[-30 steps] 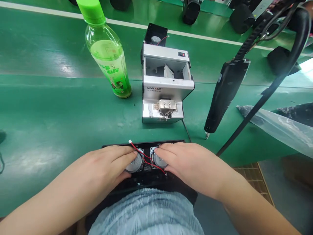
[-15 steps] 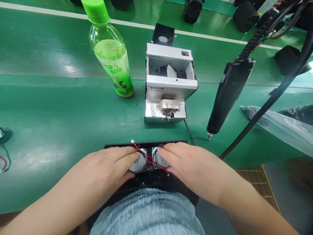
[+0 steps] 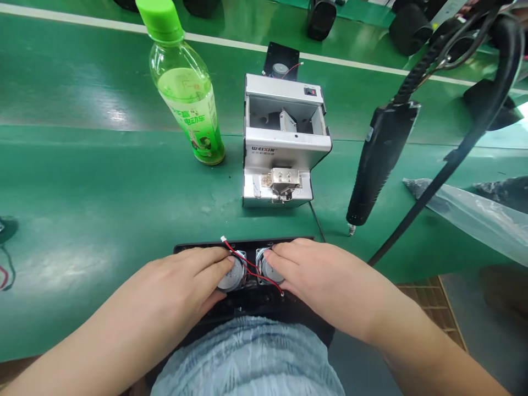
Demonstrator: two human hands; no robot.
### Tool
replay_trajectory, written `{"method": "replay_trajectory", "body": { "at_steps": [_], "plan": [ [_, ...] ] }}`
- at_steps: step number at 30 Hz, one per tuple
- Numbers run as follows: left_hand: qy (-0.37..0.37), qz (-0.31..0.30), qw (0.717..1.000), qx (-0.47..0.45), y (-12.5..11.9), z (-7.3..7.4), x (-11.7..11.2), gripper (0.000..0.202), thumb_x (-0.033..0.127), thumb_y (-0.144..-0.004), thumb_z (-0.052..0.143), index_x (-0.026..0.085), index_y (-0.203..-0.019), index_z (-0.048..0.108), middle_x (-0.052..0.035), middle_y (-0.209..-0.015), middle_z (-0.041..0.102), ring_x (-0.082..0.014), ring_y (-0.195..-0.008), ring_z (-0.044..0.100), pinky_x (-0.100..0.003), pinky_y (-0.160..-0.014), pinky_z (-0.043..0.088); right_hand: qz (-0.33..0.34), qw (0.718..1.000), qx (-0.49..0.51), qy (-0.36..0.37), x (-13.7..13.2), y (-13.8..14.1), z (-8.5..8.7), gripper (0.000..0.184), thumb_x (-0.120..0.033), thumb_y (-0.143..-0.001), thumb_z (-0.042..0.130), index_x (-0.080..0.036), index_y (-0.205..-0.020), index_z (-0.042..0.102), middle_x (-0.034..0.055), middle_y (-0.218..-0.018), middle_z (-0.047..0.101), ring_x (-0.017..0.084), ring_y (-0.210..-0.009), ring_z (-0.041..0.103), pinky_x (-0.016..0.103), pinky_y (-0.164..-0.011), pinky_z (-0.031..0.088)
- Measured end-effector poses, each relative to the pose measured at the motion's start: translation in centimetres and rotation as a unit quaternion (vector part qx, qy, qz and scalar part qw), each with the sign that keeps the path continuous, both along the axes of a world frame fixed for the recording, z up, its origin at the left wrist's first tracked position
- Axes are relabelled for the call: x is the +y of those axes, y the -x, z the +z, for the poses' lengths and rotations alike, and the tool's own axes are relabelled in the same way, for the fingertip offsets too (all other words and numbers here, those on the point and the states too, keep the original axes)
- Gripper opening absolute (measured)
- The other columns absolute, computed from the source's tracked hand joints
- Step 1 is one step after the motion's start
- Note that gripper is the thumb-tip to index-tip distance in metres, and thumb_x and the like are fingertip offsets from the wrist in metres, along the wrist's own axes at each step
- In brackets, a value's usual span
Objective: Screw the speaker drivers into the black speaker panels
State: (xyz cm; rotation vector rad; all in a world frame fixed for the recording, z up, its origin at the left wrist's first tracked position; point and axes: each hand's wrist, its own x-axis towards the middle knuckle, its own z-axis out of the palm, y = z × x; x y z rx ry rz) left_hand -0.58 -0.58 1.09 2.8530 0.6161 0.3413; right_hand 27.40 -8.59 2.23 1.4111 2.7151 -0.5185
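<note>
Two round grey speaker drivers sit side by side in a black speaker panel (image 3: 243, 309) at the table's near edge. My left hand (image 3: 192, 275) is closed around the left speaker driver (image 3: 233, 276), its thumb tucked low. Around the right speaker driver (image 3: 270, 271) curls my right hand (image 3: 315, 269), fingers covering its outer side. Red wires (image 3: 251, 270) cross between the drivers, and a white connector (image 3: 223, 239) pokes up past the panel's far edge. Both hands hide the ends of the panel.
A silver screw feeder (image 3: 284, 140) stands beyond the panel, with a green drink bottle (image 3: 187, 99) to its left. A black electric screwdriver (image 3: 381, 165) hangs at right near a thick black cable (image 3: 454, 157). Clear plastic bag (image 3: 474, 214) lies far right; black speaker housings (image 3: 322, 19) stand behind.
The view has shifted very slightly. Both hands keep their places on the speaker drivers, and the wires lie as before.
</note>
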Motion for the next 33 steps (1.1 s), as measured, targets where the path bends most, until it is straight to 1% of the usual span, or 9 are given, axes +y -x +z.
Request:
{"method": "replay_trajectory", "body": {
  "at_steps": [3,6,9,12,15,18,23,28,33],
  "plan": [
    [0.032,0.006,0.999,-0.006,0.1,-0.1,0.2,0.037,0.023,-0.111,0.045,0.017,-0.115,0.081,-0.0142,-0.116,0.085,-0.0278,-0.089,0.084,-0.038,-0.070,0.071,0.009,1.000,0.003,-0.013,0.2,0.1,0.1,0.037,-0.017,-0.106,0.062,-0.012,-0.142,0.063,0.0130,-0.130,0.075,0.028,-0.110,0.073,0.047,-0.092,0.066],
    [0.037,0.007,0.999,-0.006,0.3,-0.3,0.3,0.036,0.026,-0.112,0.046,0.018,-0.115,0.081,-0.0144,-0.117,0.085,-0.0270,-0.085,0.084,-0.037,-0.066,0.070,0.007,1.000,0.004,-0.017,0.2,0.2,0.2,0.032,-0.018,-0.106,0.062,-0.013,-0.138,0.065,0.0122,-0.123,0.076,0.027,-0.102,0.072,0.045,-0.086,0.065],
    [0.004,-0.001,1.000,0.010,0.6,-0.5,0.3,0.039,0.027,-0.114,0.043,0.017,-0.118,0.081,-0.0162,-0.118,0.085,-0.0301,-0.089,0.085,-0.042,-0.069,0.072,0.000,1.000,0.006,-0.017,0.1,0.3,0.3,0.029,-0.017,-0.108,0.059,-0.013,-0.136,0.066,0.0112,-0.120,0.076,0.025,-0.098,0.071,0.043,-0.082,0.064],
    [-0.022,-0.003,1.000,0.022,0.9,-0.7,0.2,0.041,0.029,-0.115,0.043,0.015,-0.122,0.081,-0.0178,-0.121,0.085,-0.0331,-0.096,0.086,-0.046,-0.074,0.074,-0.006,1.000,0.012,-0.015,0.1,0.3,0.2,0.031,-0.018,-0.109,0.058,-0.013,-0.139,0.065,0.0104,-0.123,0.075,0.026,-0.100,0.070,0.043,-0.082,0.064],
    [-0.018,0.007,1.000,0.018,1.0,-0.8,0.1,0.040,0.033,-0.114,0.046,0.015,-0.124,0.082,-0.0177,-0.122,0.085,-0.0333,-0.098,0.086,-0.047,-0.078,0.074,-0.010,1.000,0.016,-0.014,0.1,0.2,0.2,0.034,-0.019,-0.109,0.058,-0.013,-0.142,0.063,0.0103,-0.127,0.075,0.027,-0.103,0.071,0.045,-0.082,0.064],
    [0.000,0.017,1.000,0.017,1.1,-0.8,0.1,0.038,0.033,-0.113,0.050,0.016,-0.125,0.082,-0.0172,-0.123,0.084,-0.0334,-0.097,0.086,-0.048,-0.080,0.074,-0.011,1.000,0.018,-0.015,0.2,0.1,0.3,0.035,-0.018,-0.108,0.058,-0.013,-0.143,0.062,0.0100,-0.126,0.075,0.027,-0.103,0.071,0.045,-0.084,0.064],
    [0.024,0.023,0.999,0.015,1.2,-0.8,0.4,0.035,0.035,-0.112,0.053,0.021,-0.125,0.083,-0.0141,-0.125,0.085,-0.0323,-0.102,0.085,-0.045,-0.083,0.073,-0.012,1.000,0.018,-0.011,0.3,0.1,0.3,0.036,-0.017,-0.108,0.058,-0.012,-0.144,0.062,0.0100,-0.127,0.075,0.028,-0.106,0.072,0.046,-0.087,0.065],
    [0.015,0.003,1.000,0.024,0.9,-0.8,0.7,0.037,0.032,-0.114,0.050,0.018,-0.123,0.083,-0.0143,-0.122,0.085,-0.0331,-0.102,0.085,-0.049,-0.085,0.074,-0.013,1.000,0.014,-0.003,0.1,0.1,0.2,0.041,-0.017,-0.107,0.060,-0.014,-0.148,0.060,0.0094,-0.132,0.075,0.029,-0.113,0.072,0.048,-0.089,0.067],
    [0.002,-0.007,1.000,0.020,0.7,-0.8,0.5,0.038,0.028,-0.114,0.047,0.013,-0.121,0.082,-0.0161,-0.120,0.085,-0.0354,-0.099,0.086,-0.054,-0.079,0.075,-0.011,1.000,0.004,-0.006,-0.1,0.1,0.3,0.041,-0.019,-0.106,0.062,-0.014,-0.147,0.061,0.0098,-0.130,0.075,0.031,-0.110,0.073,0.051,-0.087,0.068]
  ]
}}
